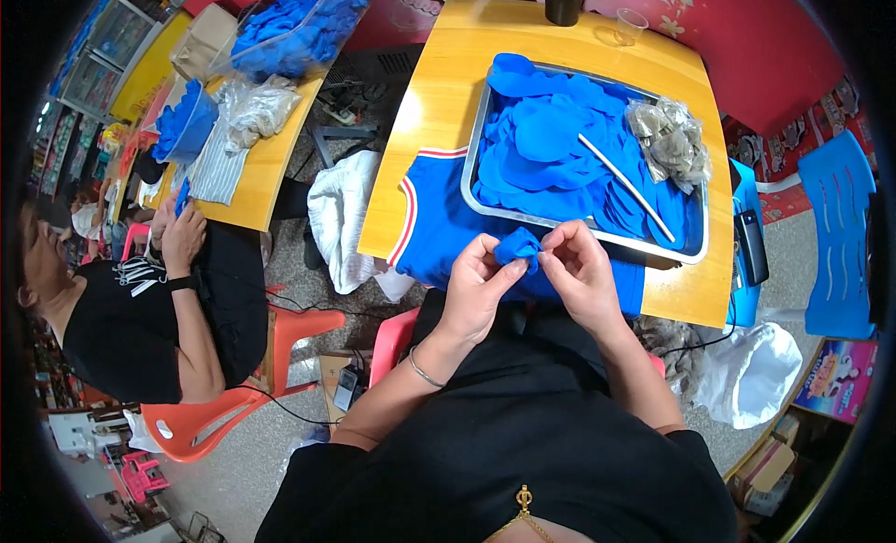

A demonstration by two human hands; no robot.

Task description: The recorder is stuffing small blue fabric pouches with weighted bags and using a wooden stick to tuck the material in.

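Note:
A small folded piece of blue fabric [518, 248] is held up between my two hands, just in front of the tray. My left hand [478, 286] pinches it from the left, with thumb and fingers closed on it. On its right edge, the fingertips of my right hand [581, 274] are pinched together; whatever fine thing they may grip is too small to make out. Beyond my hands stands a metal tray [569, 218] heaped with flat rounded blue fabric pieces [551, 128]. A white stick [625, 188] lies slantwise across the pile. Under my hands a blue jersey [434, 216] covers the table edge.
In the tray's right corner sits a crumpled clear plastic bag [670, 142]. A dark bottle [563, 4] and a clear cup [630, 26] stand at the far table edge. To the left, another person [121, 328] works beside a blue basin [187, 123]. A blue chair [838, 235] is at right.

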